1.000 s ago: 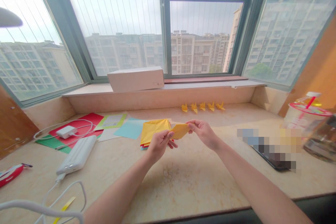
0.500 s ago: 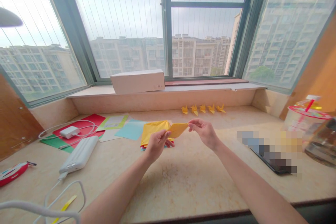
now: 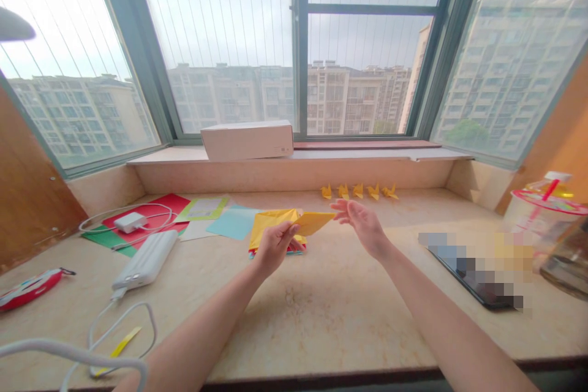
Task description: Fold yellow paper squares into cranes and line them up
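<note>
A white box (image 3: 248,141) at the centre of the frame, on the windowsill (image 3: 367,154), carries small dark print near the lower right corner of its front, too small to read. The lime-bordered sheet (image 3: 202,209) left of centre has a pale panel whose markings are blurred. Reddish marks show on the cup (image 3: 528,220) at the right edge, likewise unreadable, and the phone (image 3: 459,266) at lower right is partly covered by pixelation.

The folded yellow paper (image 3: 315,222) is just below the middle of the frame, held above the counter (image 3: 331,318). It is small, flat and crisp-edged, deep yellow, narrowing to a point at its right end. The person's left hand (image 3: 277,248) grips its left end between thumb and fingers. The right hand (image 3: 362,226) is open, fingers loosely extended beside the pointed end; whether a fingertip touches it cannot be told.

Behind the left hand lies a paper stack (image 3: 271,220), yellow on top with red and blue edges beneath. Five yellow paper cranes (image 3: 358,192) stand in a row right of centre, near the back wall.
</note>
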A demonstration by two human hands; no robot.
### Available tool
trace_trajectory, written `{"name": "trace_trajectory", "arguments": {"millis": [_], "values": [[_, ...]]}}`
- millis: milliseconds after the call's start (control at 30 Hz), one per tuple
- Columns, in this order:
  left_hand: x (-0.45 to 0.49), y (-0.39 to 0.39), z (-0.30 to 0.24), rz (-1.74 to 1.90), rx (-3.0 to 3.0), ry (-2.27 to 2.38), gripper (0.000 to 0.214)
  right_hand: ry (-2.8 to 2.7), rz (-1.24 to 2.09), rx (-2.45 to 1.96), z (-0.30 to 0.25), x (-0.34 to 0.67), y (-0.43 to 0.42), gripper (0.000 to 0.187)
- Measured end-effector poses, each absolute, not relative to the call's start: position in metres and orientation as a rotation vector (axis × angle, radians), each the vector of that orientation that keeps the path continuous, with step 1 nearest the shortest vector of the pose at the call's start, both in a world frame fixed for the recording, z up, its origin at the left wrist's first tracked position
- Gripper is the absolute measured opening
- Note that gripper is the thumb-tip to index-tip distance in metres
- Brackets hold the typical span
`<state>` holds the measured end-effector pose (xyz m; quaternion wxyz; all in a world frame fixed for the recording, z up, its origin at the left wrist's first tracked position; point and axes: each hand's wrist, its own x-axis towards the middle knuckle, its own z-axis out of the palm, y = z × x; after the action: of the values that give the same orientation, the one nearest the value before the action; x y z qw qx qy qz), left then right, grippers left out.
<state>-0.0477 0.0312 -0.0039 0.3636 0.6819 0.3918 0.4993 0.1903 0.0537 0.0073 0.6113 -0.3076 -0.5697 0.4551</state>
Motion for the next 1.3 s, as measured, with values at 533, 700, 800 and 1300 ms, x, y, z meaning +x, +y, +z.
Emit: {"name": "trace_trajectory", "arguments": {"millis": [533, 700, 800, 1300], "values": [[-0.014, 0.011, 0.006, 1.158, 0.988, 0.958, 0.050, -1.798, -0.008, -0.720, -0.008, 0.171, 0.030, 0.026], [-0.014, 0.006, 0.007, 0.996, 0.826, 0.909, 0.061, -1.824, -0.298, -0.750, -0.010, 0.171, 0.027, 0.034], [-0.015, 0.009, 0.004, 1.092, 0.896, 0.640, 0.050, -2.010, -0.384, -0.713, -0.008, 0.167, 0.023, 0.036], [-0.025, 0.025, -0.001, 1.340, 1.281, 0.806, 0.044, -2.209, 0.003, -0.647, -0.007, 0.159, 0.021, 0.035]]}}
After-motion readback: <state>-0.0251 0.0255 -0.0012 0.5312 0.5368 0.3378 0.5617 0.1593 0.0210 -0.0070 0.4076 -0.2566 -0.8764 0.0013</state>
